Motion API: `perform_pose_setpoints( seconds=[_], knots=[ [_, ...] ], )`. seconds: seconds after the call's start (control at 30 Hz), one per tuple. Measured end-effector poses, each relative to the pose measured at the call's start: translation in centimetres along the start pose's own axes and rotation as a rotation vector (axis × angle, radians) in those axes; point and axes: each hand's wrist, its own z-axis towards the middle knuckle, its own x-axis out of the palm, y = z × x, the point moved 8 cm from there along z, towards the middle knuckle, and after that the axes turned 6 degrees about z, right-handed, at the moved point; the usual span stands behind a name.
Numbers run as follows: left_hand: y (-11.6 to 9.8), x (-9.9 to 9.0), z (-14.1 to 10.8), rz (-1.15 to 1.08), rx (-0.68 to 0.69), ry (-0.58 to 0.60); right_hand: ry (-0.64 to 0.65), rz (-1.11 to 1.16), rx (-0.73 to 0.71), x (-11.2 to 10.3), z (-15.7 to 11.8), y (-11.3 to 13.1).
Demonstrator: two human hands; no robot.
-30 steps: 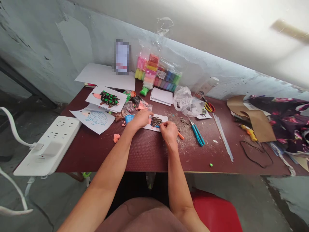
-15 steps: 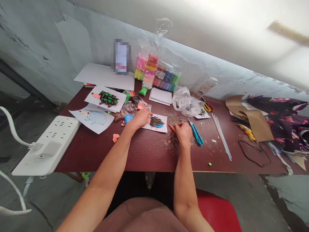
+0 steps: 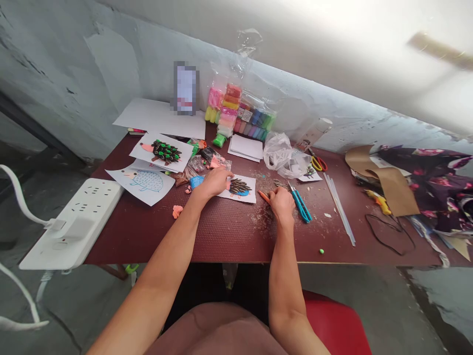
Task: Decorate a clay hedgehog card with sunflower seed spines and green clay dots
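My left hand [image 3: 216,181] rests with its fingertips on the left edge of a white paper sheet [image 3: 247,198]. On that sheet lies a hedgehog picture with dark sunflower seeds [image 3: 238,187] laid as spines. My right hand [image 3: 282,204] sits curled on the table to the right of the sheet, among wood-coloured crumbs. An orange clay stick [image 3: 263,196] lies just past its fingers, and loose seeds [image 3: 280,184] lie just beyond it. The curled fingers hide whatever may be inside them.
A teal-handled tool [image 3: 301,206] lies right of my right hand on the maroon table [image 3: 229,245]. Further back are another seed hedgehog sheet [image 3: 161,153], packs of coloured clay [image 3: 226,111], and plastic bags [image 3: 283,155]. A white power strip [image 3: 70,224] sits at the left.
Since a second ago, my right hand has moved right off the sheet to beside the loose seeds. The orange stick now lies left of it. My left hand has barely moved.
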Motion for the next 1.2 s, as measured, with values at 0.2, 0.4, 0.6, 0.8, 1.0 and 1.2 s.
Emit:
perform_pose_setpoints(
  seconds=[0.2,0.4,0.6,0.8,1.0,1.2],
  knots=[
    [-0.1,-0.1,0.0,0.000,0.024,0.008,-0.202,0.253,-0.158,-0.9,-0.3,0.4],
    [-0.3,-0.2,-0.1,0.002,0.026,0.017,-0.106,0.717,-0.295,0.5,-1.2,1.4],
    [-0.2,0.0,0.0,0.016,0.033,0.014,0.152,1.003,-0.244,3.0,-2.3,2.5],
    [-0.1,0.2,0.1,0.019,0.026,-0.002,0.155,1.069,-0.236,2.7,-3.0,2.8],
    [-0.1,0.2,0.1,0.020,0.024,0.007,0.153,1.077,-0.254,2.7,-3.3,2.9],
    [-0.1,0.1,0.0,0.008,0.021,0.000,0.205,1.136,-0.194,3.5,-3.5,2.9]
  ],
)
